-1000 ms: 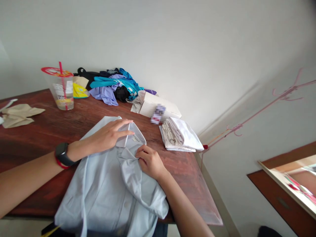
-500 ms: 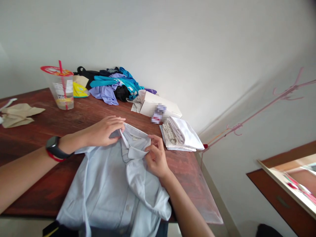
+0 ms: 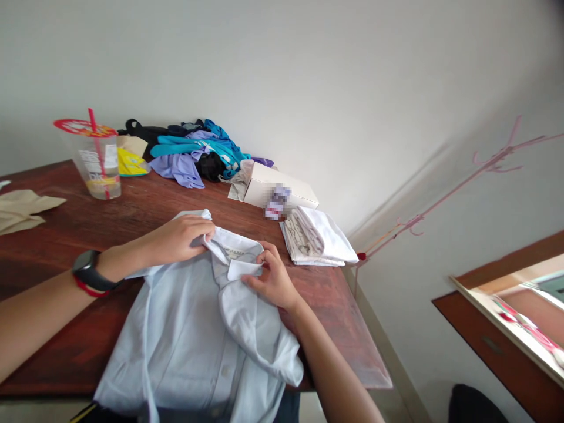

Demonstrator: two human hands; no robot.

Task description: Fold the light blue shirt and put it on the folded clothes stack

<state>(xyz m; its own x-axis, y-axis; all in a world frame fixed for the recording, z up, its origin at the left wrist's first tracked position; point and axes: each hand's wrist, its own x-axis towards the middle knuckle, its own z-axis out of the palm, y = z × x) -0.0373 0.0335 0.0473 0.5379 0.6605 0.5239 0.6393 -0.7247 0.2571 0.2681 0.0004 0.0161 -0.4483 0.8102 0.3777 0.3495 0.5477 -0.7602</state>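
Print on shirt (image 3: 189, 329) and cup (image 3: 91, 164) is unreadable.

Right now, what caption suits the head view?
Left hand and right hand hold a pale shirt by its collar.

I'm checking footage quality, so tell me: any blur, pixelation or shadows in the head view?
Head view: collar label too blurred to read; head view: small item by the white box pixelated; head view: soft shadow on the wall beside the pink rack.
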